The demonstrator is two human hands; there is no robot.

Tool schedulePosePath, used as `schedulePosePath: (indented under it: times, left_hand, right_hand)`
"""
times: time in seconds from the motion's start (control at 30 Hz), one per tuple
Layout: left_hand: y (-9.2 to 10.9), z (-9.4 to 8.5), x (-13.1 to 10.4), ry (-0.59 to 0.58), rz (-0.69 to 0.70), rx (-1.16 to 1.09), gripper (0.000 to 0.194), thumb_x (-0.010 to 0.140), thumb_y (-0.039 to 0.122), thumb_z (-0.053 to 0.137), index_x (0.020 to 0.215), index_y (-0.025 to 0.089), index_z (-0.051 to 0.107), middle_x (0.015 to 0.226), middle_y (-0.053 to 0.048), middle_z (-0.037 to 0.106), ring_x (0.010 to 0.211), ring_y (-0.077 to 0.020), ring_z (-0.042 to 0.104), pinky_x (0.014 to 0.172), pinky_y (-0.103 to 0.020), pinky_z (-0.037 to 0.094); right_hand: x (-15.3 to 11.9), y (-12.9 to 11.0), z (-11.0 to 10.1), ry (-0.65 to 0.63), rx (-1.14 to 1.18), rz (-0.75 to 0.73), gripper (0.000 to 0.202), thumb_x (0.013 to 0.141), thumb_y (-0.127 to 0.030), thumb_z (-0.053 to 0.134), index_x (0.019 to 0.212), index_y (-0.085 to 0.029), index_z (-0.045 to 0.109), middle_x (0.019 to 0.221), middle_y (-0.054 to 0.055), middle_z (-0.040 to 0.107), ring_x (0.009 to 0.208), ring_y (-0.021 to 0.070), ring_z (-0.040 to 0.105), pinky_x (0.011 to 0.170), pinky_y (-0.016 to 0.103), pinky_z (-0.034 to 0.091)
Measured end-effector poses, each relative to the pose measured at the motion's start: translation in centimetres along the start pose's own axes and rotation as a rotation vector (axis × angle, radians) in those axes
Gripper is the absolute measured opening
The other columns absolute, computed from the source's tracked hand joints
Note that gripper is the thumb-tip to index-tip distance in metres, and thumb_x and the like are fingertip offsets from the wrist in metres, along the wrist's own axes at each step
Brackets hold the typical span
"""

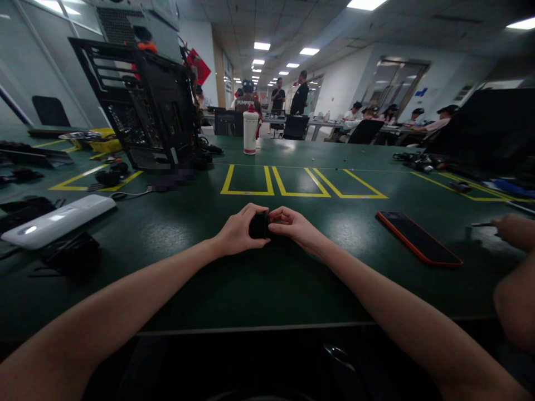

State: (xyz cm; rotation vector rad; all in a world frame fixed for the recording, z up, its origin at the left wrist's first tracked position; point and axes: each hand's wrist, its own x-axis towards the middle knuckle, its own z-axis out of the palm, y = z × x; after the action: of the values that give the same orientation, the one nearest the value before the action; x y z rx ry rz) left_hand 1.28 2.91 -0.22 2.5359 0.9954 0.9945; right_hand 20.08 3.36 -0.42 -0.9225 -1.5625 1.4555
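Observation:
Between my two hands, just above the green table (267, 289), is a small black box-shaped object (258, 225) whose exact kind I cannot make out. My left hand (242, 231) wraps around its left side, thumb below and fingers above. On the other side, my right hand (290, 225) pinches the object's right edge with thumb and fingertips. An orange-edged phone (418, 236) lies flat on the table to the right of my hands.
A white power strip (58, 220) and black cables lie left. Behind them stands an open black computer case (154, 106). A white tumbler (249, 132) stands beyond yellow tape outlines (301, 195). Another person's hand (516, 231) is at far right, and people sit in the background.

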Motion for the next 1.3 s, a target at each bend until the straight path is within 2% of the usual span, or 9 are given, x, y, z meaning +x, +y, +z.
schedulePosePath:
  times: [0.17, 0.37, 0.6, 0.9, 1.03, 1.2, 1.3]
  left_hand:
    - [-0.04, 0.03, -0.02, 0.002, 0.001, -0.006, 0.056, 0.064, 0.031, 0.066, 0.113, 0.020, 0.041, 0.109, -0.005, 0.049, 0.097, -0.0200, 0.052, 0.081, -0.033, 0.045]
    - [-0.03, 0.03, -0.01, -0.005, 0.017, -0.014, 0.056, 0.065, 0.031, 0.066, 0.113, 0.020, 0.041, 0.109, -0.006, 0.049, 0.099, -0.0200, 0.051, 0.083, -0.033, 0.044]
    - [0.02, 0.05, -0.04, 0.002, -0.005, -0.013, 0.057, 0.064, 0.032, 0.066, 0.113, 0.021, 0.040, 0.109, -0.005, 0.049, 0.096, -0.0203, 0.052, 0.080, -0.033, 0.045]
    - [0.08, -0.01, -0.03, -0.004, -0.006, -0.006, 0.057, 0.064, 0.031, 0.066, 0.113, 0.020, 0.040, 0.108, -0.005, 0.049, 0.096, -0.0204, 0.053, 0.079, -0.033, 0.046]
    - [0.00, 0.09, -0.03, 0.001, 0.003, -0.007, 0.056, 0.064, 0.032, 0.066, 0.113, 0.020, 0.040, 0.107, -0.005, 0.050, 0.096, -0.0201, 0.052, 0.079, -0.033, 0.046]
    - [-0.06, 0.20, 0.00, 0.003, 0.011, -0.010, 0.056, 0.064, 0.032, 0.066, 0.113, 0.021, 0.040, 0.108, -0.005, 0.049, 0.098, -0.0203, 0.052, 0.082, -0.034, 0.045]
    - [0.01, 0.18, 0.02, -0.001, 0.006, -0.011, 0.057, 0.064, 0.032, 0.066, 0.113, 0.021, 0.040, 0.108, -0.004, 0.049, 0.097, -0.0204, 0.052, 0.081, -0.034, 0.045]
  right_hand:
    - [0.10, -0.19, 0.26, 0.044, 0.064, 0.105, 0.024, 0.071, -0.029, 0.064, 0.089, -0.017, 0.053, 0.088, 0.003, 0.057, 0.081, 0.0119, 0.058, 0.078, 0.030, 0.047]
    - [0.13, -0.16, 0.54, 0.043, -0.004, 0.167, 0.020, 0.075, -0.035, 0.059, 0.082, -0.018, 0.051, 0.079, 0.002, 0.059, 0.070, 0.0122, 0.059, 0.068, 0.029, 0.049]
    - [-0.30, -0.09, -0.04, -0.025, -0.023, 0.004, 0.031, 0.064, -0.023, 0.070, 0.090, -0.020, 0.053, 0.087, 0.000, 0.057, 0.077, 0.0114, 0.058, 0.072, 0.028, 0.049]
    - [-0.25, -0.63, 0.15, 0.004, 0.089, 0.150, 0.029, 0.069, -0.024, 0.066, 0.093, -0.018, 0.052, 0.090, 0.003, 0.056, 0.084, 0.0132, 0.058, 0.081, 0.033, 0.048]
    - [-0.13, -0.42, 0.19, -0.018, 0.069, 0.131, 0.031, 0.065, -0.021, 0.069, 0.091, -0.017, 0.053, 0.090, 0.003, 0.057, 0.083, 0.0132, 0.058, 0.080, 0.031, 0.049]
    - [0.06, -0.04, 0.48, 0.019, 0.066, 0.110, 0.022, 0.073, -0.035, 0.061, 0.084, -0.017, 0.054, 0.083, 0.001, 0.057, 0.077, 0.0117, 0.057, 0.072, 0.029, 0.050]
    - [0.02, 0.07, 0.40, -0.001, 0.025, 0.023, 0.021, 0.070, -0.030, 0.064, 0.085, -0.019, 0.054, 0.082, -0.001, 0.057, 0.076, 0.0110, 0.056, 0.072, 0.028, 0.048]
